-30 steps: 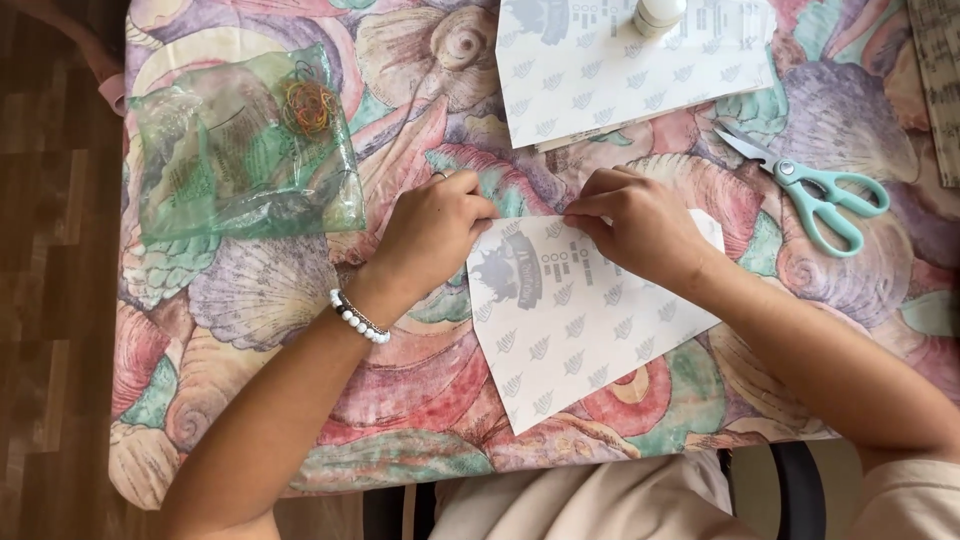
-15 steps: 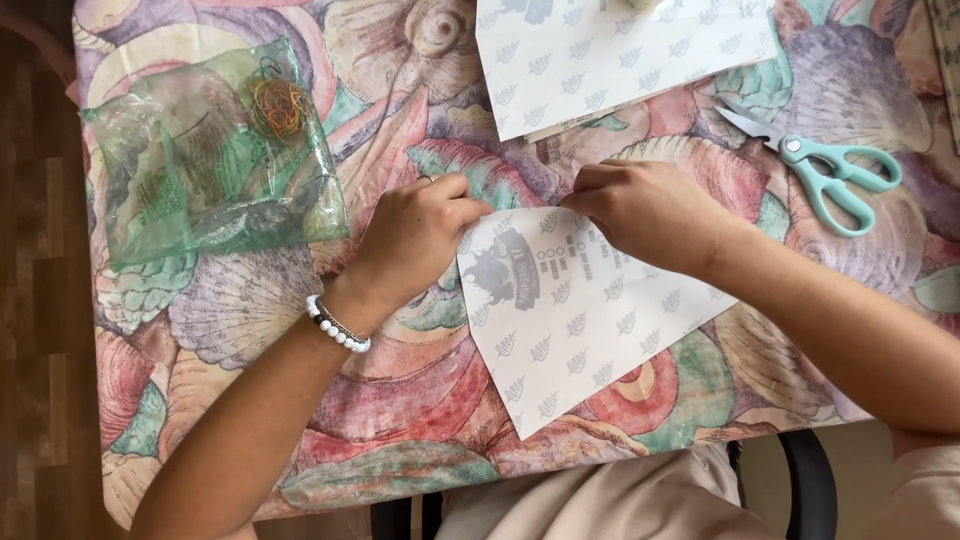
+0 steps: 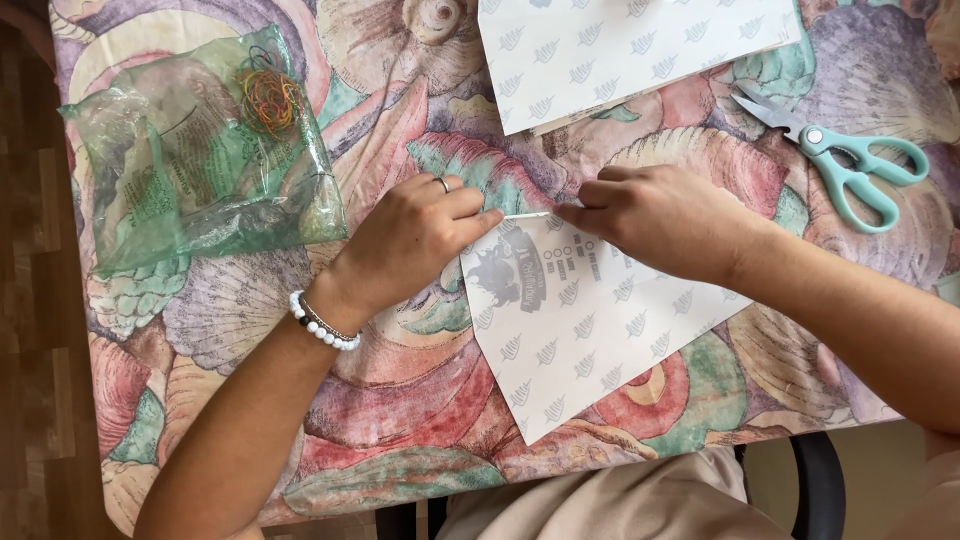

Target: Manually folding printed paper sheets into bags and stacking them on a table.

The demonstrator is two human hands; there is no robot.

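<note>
**Hands part along the paper's top edge**

The left hand [image 3: 415,240] now sits further left, its fingertips on the upper left corner of the white patterned paper sheet [image 3: 580,330] instead of the middle of that edge. The right hand [image 3: 665,220] pinches the same edge further right, so a thin folded strip shows between the two hands in the centre of the frame. The sheet's printed dark emblem, partly covered a second ago, lies more exposed. The view sits slightly lower and left over the table than a second ago.
</note>
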